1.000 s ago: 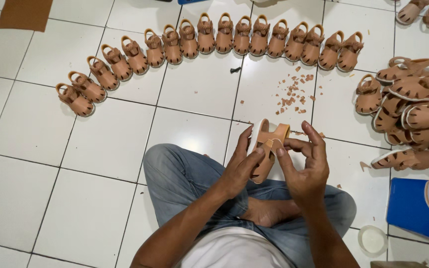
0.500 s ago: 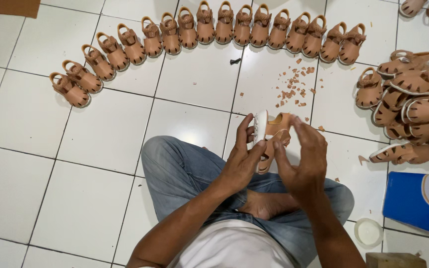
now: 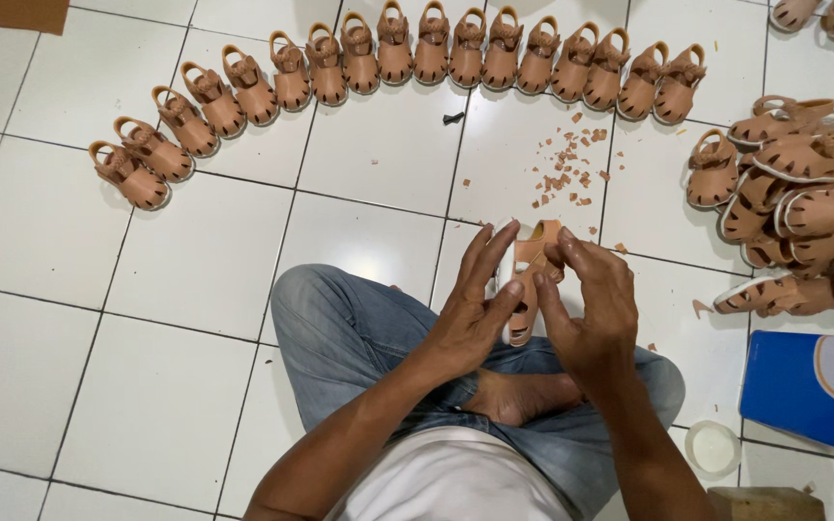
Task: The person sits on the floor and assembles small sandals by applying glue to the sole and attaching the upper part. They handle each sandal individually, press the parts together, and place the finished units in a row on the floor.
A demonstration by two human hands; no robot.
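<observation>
The left hand (image 3: 470, 314) is raised in front of the person's crossed legs, palm turned inward, with the long fingers stretched upward and lying flat against one side of a small tan sandal (image 3: 525, 280). The right hand (image 3: 591, 309) faces it from the other side; its thumb and first fingers are bent over the top straps of the sandal and pinch them, while the other fingers curl loosely. Both forearms come up from the bottom of the view and meet at the sandal, so the sandal stands almost upright between the two hands, its pale sole edge toward the left hand.

Beyond the fingertips, on the white tiled floor (image 3: 166, 289), lie small brown leather scraps (image 3: 567, 169). Further beyond, a curved row of finished sandals (image 3: 398, 58) runs from far left of the left hand to above the right hand, each standing on its sole. To the right of the right hand there is a loose heap of sandals (image 3: 793, 207), lying one over another. Below that heap, near the right elbow, lies a blue and white box (image 3: 813, 391), and just beside it a small round white container (image 3: 713, 447); what is in it I cannot tell.
</observation>
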